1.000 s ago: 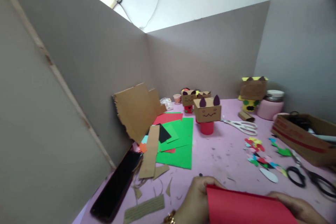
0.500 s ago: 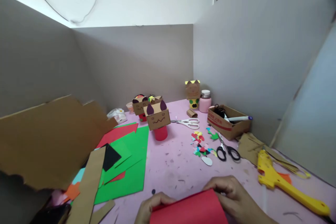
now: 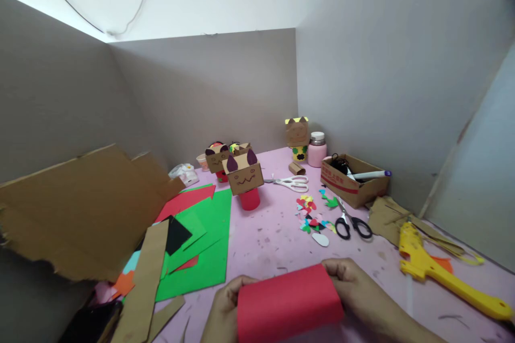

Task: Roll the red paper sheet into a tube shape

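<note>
A red paper sheet (image 3: 287,303), curved into a roll, is held low in the middle over the pink table (image 3: 273,236). My left hand (image 3: 223,308) grips its left end with the fingers curled round the edge. My right hand (image 3: 354,286) closes over its right end from above. Beyond the roll stands a cardboard cat-face box on a red cup (image 3: 244,177), with similar cardboard figures (image 3: 216,158) behind it.
Green and red paper sheets (image 3: 203,236) and a torn cardboard sheet (image 3: 76,211) lie at left. White scissors (image 3: 292,182), black scissors (image 3: 350,222), coloured paper cut-outs (image 3: 311,217), a cardboard box with a marker (image 3: 354,182), a pink jar (image 3: 317,150) and a yellow glue gun (image 3: 446,278) sit at right. Grey partitions enclose the table.
The view swung right, then steadied. The red paper went from a flatter sheet to a rounded roll, lifted a little, with both hands staying on its ends.
</note>
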Demonstrator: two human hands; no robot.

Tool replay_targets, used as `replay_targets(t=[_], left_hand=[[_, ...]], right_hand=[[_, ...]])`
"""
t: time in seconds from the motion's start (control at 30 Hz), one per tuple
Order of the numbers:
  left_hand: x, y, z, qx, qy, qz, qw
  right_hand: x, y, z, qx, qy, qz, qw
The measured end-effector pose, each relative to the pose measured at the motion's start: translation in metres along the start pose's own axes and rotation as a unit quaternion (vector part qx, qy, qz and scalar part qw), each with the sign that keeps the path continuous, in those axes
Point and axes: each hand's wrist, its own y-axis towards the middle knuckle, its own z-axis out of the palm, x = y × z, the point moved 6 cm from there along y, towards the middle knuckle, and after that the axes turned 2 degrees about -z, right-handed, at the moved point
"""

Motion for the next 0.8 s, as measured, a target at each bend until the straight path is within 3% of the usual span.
replay_targets(t=[0.2,0.37,0.5,0.67,0.8], left_hand=[[0.012,0.002,0.001,0.006,-0.019,-0.010,1.000],[0.013,-0.001,0.006,0.031,-0.051,-0.041,0.997],[0.009,-0.007,0.010,0.021,-0.066,-0.062,0.996],[-0.002,-0.017,0.015,0.006,-0.069,-0.050,0.996],[-0.003,-0.019,0.016,0.026,-0.036,-0.037,0.998]], right_hand=[[-0.007,0.000,0.002,0.001,-0.024,0.060,0.998],[-0.005,-0.001,0.001,-0.010,-0.057,0.057,0.997],[-0.005,-0.001,0.003,0.000,-0.057,0.068,0.996],[-0.006,-0.001,0.001,-0.021,-0.029,0.054,0.998],[-0.006,-0.001,0.002,-0.013,0.013,0.028,0.999]])
